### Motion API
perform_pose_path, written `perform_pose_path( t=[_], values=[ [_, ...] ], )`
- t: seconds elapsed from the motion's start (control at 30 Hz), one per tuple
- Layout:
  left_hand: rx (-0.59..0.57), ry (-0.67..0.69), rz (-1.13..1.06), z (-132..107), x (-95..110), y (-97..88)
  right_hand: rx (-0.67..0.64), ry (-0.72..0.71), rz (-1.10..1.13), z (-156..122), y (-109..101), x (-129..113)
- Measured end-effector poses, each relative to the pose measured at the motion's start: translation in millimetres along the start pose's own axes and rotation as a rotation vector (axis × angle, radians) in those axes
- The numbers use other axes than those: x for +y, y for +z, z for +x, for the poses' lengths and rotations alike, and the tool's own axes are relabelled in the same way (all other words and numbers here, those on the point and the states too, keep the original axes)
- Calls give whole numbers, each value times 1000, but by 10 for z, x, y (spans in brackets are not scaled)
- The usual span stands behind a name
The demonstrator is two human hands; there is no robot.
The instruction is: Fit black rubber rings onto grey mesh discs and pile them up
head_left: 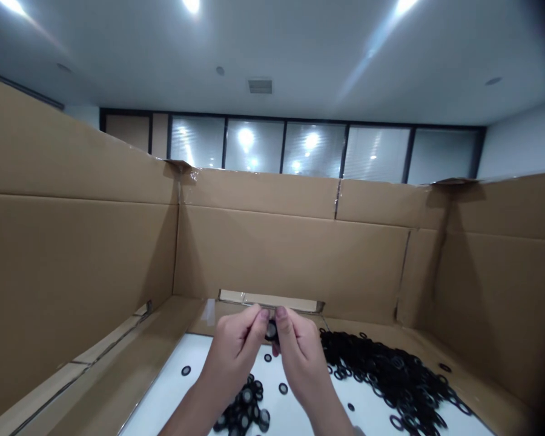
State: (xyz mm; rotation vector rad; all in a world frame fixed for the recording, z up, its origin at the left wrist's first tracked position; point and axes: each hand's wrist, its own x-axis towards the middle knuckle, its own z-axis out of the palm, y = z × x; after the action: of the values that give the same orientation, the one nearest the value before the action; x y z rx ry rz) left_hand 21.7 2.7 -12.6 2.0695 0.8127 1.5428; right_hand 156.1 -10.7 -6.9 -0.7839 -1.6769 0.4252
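Black rubber ring (pixel 271 330), seemingly pinched between left hand (pixel 234 357) and right hand (pixel 300 357) fingertips

A head-worn camera looks forward and slightly down from close above the person's left hand (pixel 231 357) and right hand (pixel 300 360), which sit at the bottom edge of the wide frame. It faces the far wall of a cardboard box (pixel 290 254), with the side walls spreading toward either edge. Black rings (pixel 390 378) lie close below at lower right, while a ceiling (pixel 272 48) and frosted office windows (pixel 313 148) stand distant across the upper frame.
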Motion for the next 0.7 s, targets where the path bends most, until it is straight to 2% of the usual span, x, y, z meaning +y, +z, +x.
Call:
perform_pose_path(
  t=[0.07, 0.13, 0.23, 0.4, 0.57, 0.7],
  values=[
    [128, -20, -8, -19, -7, 31, -8, -4, 20, -9, 74, -17],
    [171, -25, -29, -31, -31, 42, -25, -19, 6, -7, 113, -19],
    [130, -18, -12, -30, -86, 8, -7, -45, -53, 4, 98, 8],
    [84, 38, -2, -6, -109, -55, -84, -97, -70, -16, 55, 36],
    [59, 136, -36, -12, -83, 5, 61, -98, -3, -34, 178, 71],
    [74, 134, -18, -11, -100, 41, 194, -100, -44, -48, 301, 122]
  ],
)
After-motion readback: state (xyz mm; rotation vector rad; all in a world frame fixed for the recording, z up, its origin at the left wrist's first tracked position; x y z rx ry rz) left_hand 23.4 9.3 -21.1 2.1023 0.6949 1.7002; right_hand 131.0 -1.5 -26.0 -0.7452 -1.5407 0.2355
